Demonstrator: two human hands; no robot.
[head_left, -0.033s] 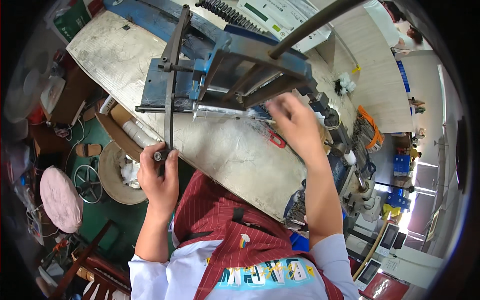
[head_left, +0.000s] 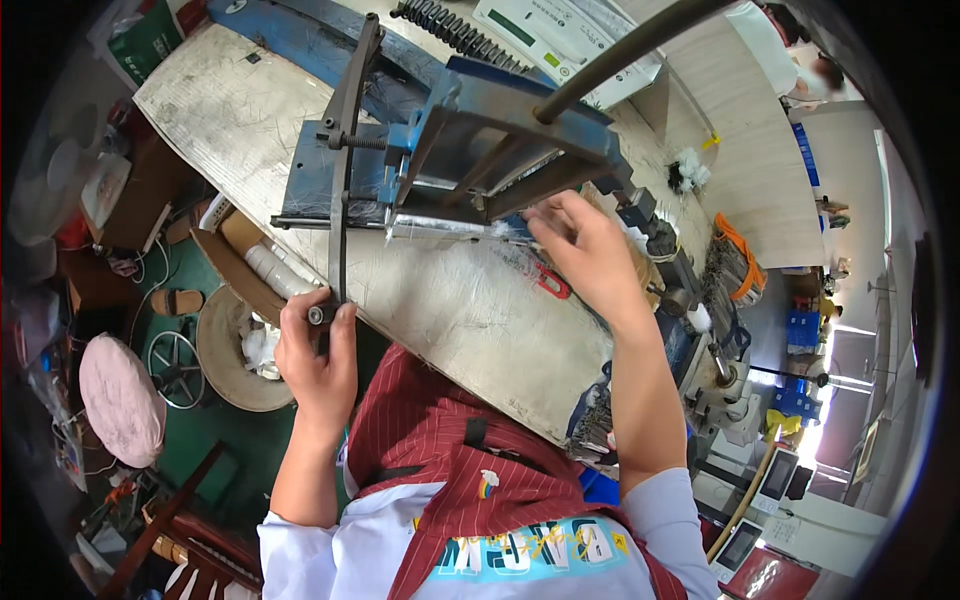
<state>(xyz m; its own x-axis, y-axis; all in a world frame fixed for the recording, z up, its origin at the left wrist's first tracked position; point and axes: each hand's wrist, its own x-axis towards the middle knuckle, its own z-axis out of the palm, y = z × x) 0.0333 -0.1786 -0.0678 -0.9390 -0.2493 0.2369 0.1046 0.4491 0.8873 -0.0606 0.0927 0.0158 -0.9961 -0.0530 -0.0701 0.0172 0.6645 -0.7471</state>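
My left hand is closed round the dark knob at the near end of a long metal lever. The lever belongs to a blue metal bench machine with a slanted open frame. My right hand is at the frame's lower right corner, its thumb and fingers bent together. Whatever they pinch, if anything, is hidden. Close to the fingertips, white fibres lie along a metal bar under the frame. A red-handled tool rests on the worktop just below that hand.
Loose dark bristles litter the pale worktop. A round bin with white scraps stands on the floor at left, by an open carton and a pink-topped stool. A bristle bundle with an orange band is at right.
The fingers of my right hand, blurred before, have drawn in slightly left towards the frame's lower corner. My left hand stays on the lever knob.
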